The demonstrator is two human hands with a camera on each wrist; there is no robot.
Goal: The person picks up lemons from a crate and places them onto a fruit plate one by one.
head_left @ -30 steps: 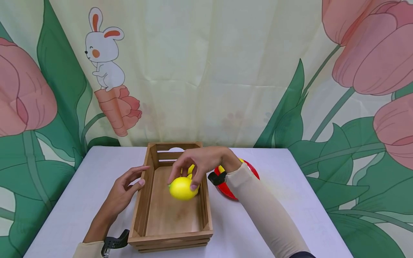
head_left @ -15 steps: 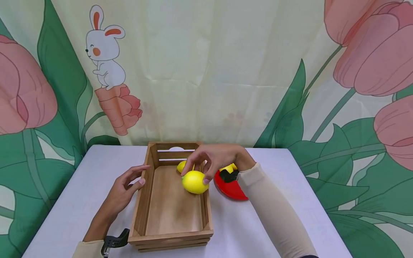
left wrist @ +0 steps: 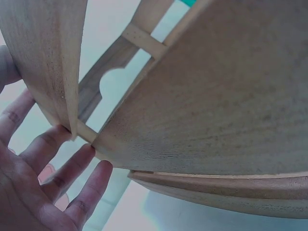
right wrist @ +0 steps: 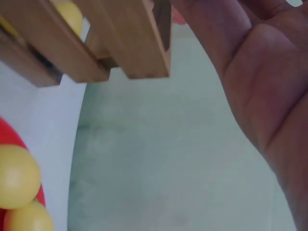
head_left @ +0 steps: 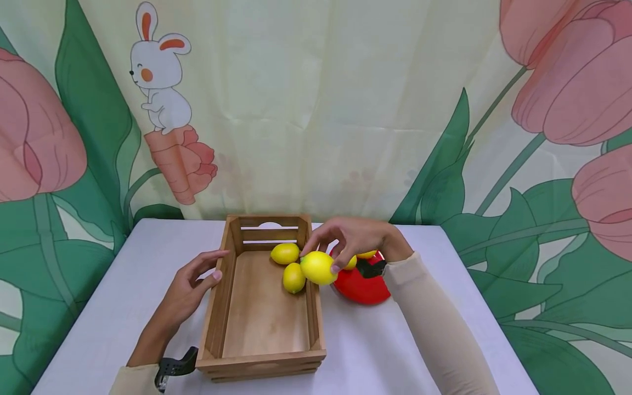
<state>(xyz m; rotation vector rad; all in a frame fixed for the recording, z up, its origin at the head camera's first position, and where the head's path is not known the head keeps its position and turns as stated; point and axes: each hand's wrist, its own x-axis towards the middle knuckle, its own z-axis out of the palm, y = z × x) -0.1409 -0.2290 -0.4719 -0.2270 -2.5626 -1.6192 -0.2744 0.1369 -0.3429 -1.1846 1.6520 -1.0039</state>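
Lemon [head_left: 320, 269] and right hand [head_left: 362, 240] had slid sideways together: a second earlier they hung over the floor of the wooden crate [head_left: 261, 362], and now the fruit was up above the crate's right wall. Thumb and fingertips pinched it, parted only as wide as the fruit itself.

Two more lemons [head_left: 293, 277], inside the crate toward its far right corner, had come into full sight (the nearer one had been covered half a second before). The left hand [head_left: 190, 285] hadn't budged; its fingers lay loosely extended, tips at the crate's left rim, gripping nothing, perhaps just steadying it.

Right of the crate stood a red plate [head_left: 366, 292] bearing yellow fruit [right wrist: 18, 177], how many I couldn't tell past the wrist. To my mind, the shift meant this lemon was leaving the crate's space for the plate's side, though it rested on neither.
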